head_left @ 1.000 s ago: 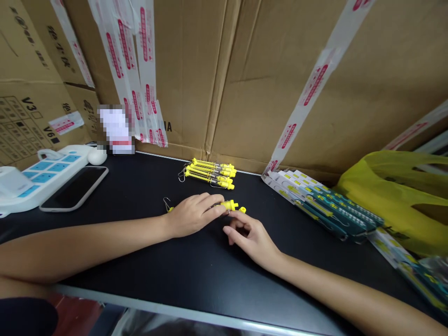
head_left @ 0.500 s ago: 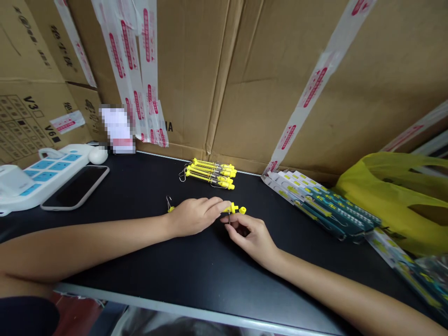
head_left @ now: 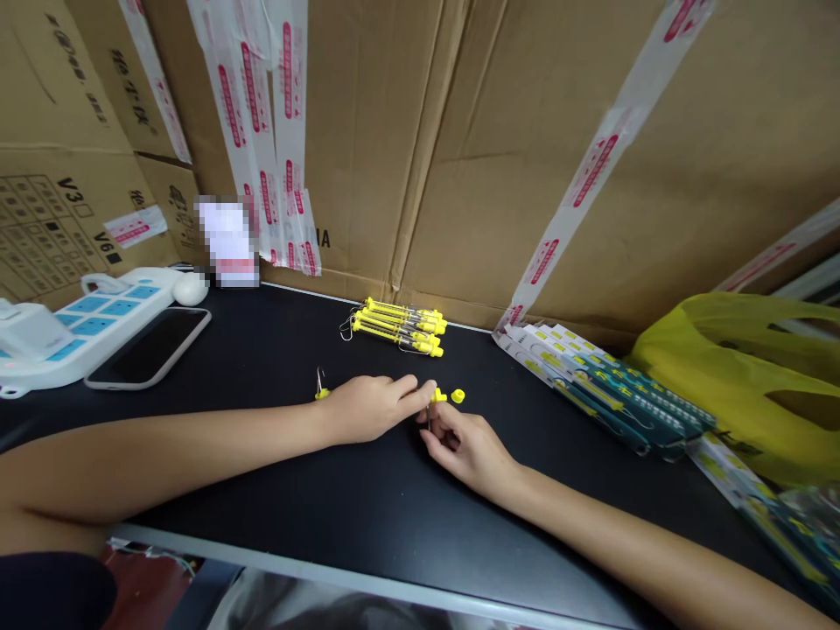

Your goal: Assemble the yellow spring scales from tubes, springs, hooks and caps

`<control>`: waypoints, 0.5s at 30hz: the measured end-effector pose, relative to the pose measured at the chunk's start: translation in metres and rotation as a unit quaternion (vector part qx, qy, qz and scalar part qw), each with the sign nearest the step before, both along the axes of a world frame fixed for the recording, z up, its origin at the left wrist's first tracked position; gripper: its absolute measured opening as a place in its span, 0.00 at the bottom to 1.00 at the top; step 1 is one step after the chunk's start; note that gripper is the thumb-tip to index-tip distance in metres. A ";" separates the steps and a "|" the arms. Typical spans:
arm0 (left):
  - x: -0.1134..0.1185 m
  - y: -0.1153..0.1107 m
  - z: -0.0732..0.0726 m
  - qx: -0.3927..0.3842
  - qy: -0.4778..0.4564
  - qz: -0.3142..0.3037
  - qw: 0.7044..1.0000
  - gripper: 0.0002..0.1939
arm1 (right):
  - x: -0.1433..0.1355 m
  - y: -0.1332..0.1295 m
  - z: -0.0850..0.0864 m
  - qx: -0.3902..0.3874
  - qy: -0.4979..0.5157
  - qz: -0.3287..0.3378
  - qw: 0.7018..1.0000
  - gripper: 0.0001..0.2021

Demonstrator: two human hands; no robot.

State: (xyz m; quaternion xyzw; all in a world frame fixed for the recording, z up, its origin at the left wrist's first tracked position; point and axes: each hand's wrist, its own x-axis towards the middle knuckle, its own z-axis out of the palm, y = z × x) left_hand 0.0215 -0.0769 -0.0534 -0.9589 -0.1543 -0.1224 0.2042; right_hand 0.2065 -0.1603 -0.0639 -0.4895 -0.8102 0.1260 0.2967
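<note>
Under left hand (head_left: 373, 409), yellow tool (head_left: 439, 396), apparently.

You have soft, rather dim, even light here, leaving a dull sheen on the black tabletop (head_left: 420, 516) and a faint shadow below your right hand (head_left: 476, 451). Your wide lens stretches your forearms and the cardboard (head_left: 557, 166) toward the edges, the packets (head_left: 780, 516) at lower right look smeared, and coarse pixelation masks an upright pale rectangle (head_left: 228, 243).
</note>
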 end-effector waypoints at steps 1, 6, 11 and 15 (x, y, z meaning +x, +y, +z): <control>0.000 0.000 0.000 -0.003 0.004 0.000 1.000 0.23 | 0.000 0.000 0.000 -0.001 -0.002 0.005 1.000 0.06; 0.002 -0.001 0.000 -0.010 0.013 0.001 1.000 0.23 | 0.001 0.001 -0.003 -0.007 -0.003 0.012 1.000 0.03; 0.000 0.001 0.001 -0.003 -0.016 0.001 1.000 0.21 | 0.001 -0.003 0.003 0.019 -0.046 -0.004 0.999 0.05; -0.002 0.002 0.000 0.006 -0.072 -0.002 0.997 0.18 | 0.003 -0.004 0.007 0.011 -0.023 -0.015 1.000 0.10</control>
